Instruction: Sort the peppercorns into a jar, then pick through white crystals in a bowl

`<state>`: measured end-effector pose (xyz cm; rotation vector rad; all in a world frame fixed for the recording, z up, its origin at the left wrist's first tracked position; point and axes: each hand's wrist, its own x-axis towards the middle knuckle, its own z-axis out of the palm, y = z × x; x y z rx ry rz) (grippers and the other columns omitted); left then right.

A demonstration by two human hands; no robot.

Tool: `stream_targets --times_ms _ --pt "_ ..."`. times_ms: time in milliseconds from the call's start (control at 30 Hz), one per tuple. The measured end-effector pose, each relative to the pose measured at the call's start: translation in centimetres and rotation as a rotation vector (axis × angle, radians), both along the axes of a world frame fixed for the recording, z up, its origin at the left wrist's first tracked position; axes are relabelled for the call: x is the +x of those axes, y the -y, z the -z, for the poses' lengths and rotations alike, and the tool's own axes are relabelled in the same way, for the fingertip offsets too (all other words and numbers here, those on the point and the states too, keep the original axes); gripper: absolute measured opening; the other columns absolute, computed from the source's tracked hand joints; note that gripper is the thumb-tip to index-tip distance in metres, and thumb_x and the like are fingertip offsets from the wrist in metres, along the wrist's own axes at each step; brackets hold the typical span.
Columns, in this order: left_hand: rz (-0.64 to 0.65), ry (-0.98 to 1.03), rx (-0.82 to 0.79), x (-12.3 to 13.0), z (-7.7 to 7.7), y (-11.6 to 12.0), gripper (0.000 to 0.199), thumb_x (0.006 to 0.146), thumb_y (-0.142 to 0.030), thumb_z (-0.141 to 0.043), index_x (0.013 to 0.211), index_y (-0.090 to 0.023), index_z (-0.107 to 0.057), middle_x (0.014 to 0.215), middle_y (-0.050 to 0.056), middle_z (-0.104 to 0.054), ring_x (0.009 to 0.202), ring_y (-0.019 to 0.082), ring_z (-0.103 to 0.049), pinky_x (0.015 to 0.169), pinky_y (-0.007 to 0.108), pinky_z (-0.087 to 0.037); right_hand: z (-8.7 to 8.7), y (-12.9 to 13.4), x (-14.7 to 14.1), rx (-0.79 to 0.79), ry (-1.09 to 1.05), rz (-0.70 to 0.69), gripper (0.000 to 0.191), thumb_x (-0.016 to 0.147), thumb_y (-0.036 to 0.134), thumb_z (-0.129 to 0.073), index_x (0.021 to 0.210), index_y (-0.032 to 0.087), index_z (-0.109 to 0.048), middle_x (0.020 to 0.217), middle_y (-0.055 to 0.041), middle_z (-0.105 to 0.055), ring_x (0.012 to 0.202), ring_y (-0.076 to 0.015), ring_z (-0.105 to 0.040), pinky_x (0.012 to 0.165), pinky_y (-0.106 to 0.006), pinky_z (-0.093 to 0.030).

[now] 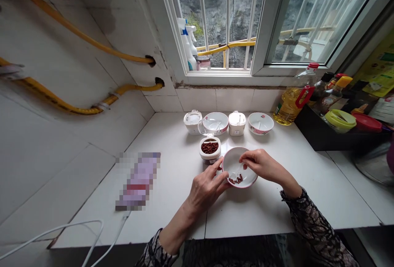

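Observation:
My left hand [203, 187] grips the left rim of a white bowl [230, 161] with a pinkish-red edge, thumb and fingers on either side. The bowl is tilted a little on the counter. Inside it my right hand [264, 166] pinches a small clear spoon [240, 171], partly hidden by the fingers. The spoon's end is among a few reddish-brown dried grains [235, 179], which look like Sichuan peppercorns, at the bottom of the bowl. Just behind my left fingertips stands an open seasoning jar [210, 158] filled with the same grains, its clear lid raised.
Along the wall stand two white lidded jars [192, 123] [237, 125] and two flowered bowls [216, 122] [261, 123]. An oil bottle [287, 107] and a black rack [320, 129] with condiments are at right. A pixelated purple object [140, 185] with a white cable [118, 232] lies left.

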<state>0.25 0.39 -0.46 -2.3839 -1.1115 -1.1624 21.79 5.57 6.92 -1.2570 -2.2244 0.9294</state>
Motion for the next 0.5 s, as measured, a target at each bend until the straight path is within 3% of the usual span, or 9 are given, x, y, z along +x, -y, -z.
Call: stream_targets --times_ms 233,500 --pt "0.016 -0.014 -0.013 -0.06 -0.12 0.2 0.015 0.095 -0.033 -0.059 0.095 -0.019 -0.064 0.128 0.018 -0.063 0.087 0.019 -0.071 0.073 0.028 -0.058 0.53 -0.38 -0.68 -0.391 -0.258 0.162 0.018 0.083 0.018 -0.052 0.083 0.013 -0.069 0.065 0.0004 -0.067 0.035 -0.0049 -0.041 0.034 -0.019 -0.032" --pt "0.011 -0.026 -0.007 -0.05 0.05 0.26 0.015 0.095 -0.033 -0.06 0.099 -0.019 -0.065 0.128 0.018 -0.063 0.09 0.021 -0.072 0.074 0.03 -0.058 -0.01 -0.65 -0.44 -0.383 -0.431 0.274 0.015 0.075 0.026 -0.061 0.079 0.013 -0.068 0.062 0.0005 -0.067 0.033 -0.0042 -0.043 0.03 -0.017 -0.036"
